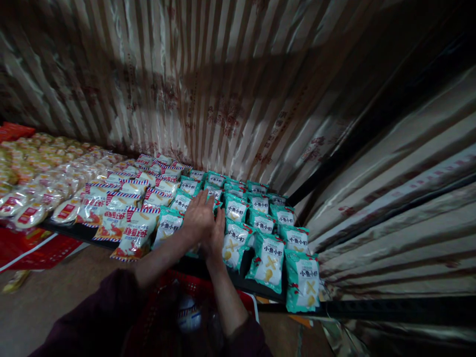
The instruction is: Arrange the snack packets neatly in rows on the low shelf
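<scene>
My left hand reaches over the teal-and-white snack bags, its fingers stretched out and pointing away from me. Close against it on the right is my right hand, held edge-down with its fingers straight. Nothing shows in either hand; whether the palms touch a bag beneath them is hidden. The teal bags lie in slanting rows on a dark shelf. Left of my hands are rows of white snack bags with striped edges.
Round clear-wrapped packs fill the shelf further left, near red packaging. A red basket with packets stands below the shelf. Behind rises a pleated printed sheet. A dark slanting post stands at the right.
</scene>
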Available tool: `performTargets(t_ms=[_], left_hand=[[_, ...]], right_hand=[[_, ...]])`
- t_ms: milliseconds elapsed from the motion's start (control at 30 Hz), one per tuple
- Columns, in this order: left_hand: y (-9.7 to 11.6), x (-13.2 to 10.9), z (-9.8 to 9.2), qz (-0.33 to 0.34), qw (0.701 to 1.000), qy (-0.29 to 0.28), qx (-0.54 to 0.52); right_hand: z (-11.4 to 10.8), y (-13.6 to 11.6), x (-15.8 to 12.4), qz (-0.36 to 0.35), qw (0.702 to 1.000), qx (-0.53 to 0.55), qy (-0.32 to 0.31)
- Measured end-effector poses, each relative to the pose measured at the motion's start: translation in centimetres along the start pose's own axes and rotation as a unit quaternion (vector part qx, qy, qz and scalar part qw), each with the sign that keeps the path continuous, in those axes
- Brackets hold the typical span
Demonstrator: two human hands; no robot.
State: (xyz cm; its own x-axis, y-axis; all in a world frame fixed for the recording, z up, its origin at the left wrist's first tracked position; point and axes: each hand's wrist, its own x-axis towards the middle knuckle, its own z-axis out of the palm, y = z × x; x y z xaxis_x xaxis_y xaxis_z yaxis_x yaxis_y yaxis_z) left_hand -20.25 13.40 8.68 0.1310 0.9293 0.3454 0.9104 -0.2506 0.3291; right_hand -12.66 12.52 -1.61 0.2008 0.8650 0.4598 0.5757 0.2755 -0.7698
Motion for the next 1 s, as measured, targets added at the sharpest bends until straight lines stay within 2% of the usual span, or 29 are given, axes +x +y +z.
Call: performTargets(t_ms=[100, 167, 333, 433, 567, 667, 733, 867, 1000], left_hand=[[-0.3, -4.5, 0.6, 0.062, 0.994, 0.072, -0.043], [-0.8, -7.1, 1.4, 0.074, 0.99, 0.103, -0.066], [-1.8, -10.9, 3.5, 0.078, 0.976, 0.187, -0.082], [-2.4, -12.0, 3.2, 0.058, 0.972, 0.219, -0.056], [-3.8, -12.4, 2.0, 0.006, 0.978, 0.207, -0.034], [-5.4, -12.3, 1.9, -0.031, 0.979, 0.199, -0.042], [-6.4, -12.3, 2.4, -0.033, 0.979, 0.196, -0.048], [-7.9, -12.7, 3.6, -0.041, 0.982, 0.173, -0.065], [-8.7, -13.0, 4.1, -0.057, 0.982, 0.152, -0.097]], right_hand=[[0.0, 0.3, -0.1, 0.005, 1.0, 0.001, -0.016], [-0.2, 0.2, 0.0, 0.02, 0.999, 0.008, -0.024], [-0.8, -1.4, 0.3, 0.021, 0.999, 0.011, -0.024], [-1.1, -2.4, 0.2, -0.008, 1.0, -0.005, -0.001], [-1.9, -3.9, -0.7, -0.073, 0.997, -0.021, 0.009], [-2.1, -5.2, -2.4, -0.133, 0.991, -0.001, -0.026], [-1.7, -6.0, -3.8, -0.157, 0.985, 0.029, -0.061], [0.3, -6.9, -6.2, -0.097, 0.991, 0.064, -0.071], [1.7, -7.4, -7.1, -0.035, 0.995, 0.072, -0.065]])
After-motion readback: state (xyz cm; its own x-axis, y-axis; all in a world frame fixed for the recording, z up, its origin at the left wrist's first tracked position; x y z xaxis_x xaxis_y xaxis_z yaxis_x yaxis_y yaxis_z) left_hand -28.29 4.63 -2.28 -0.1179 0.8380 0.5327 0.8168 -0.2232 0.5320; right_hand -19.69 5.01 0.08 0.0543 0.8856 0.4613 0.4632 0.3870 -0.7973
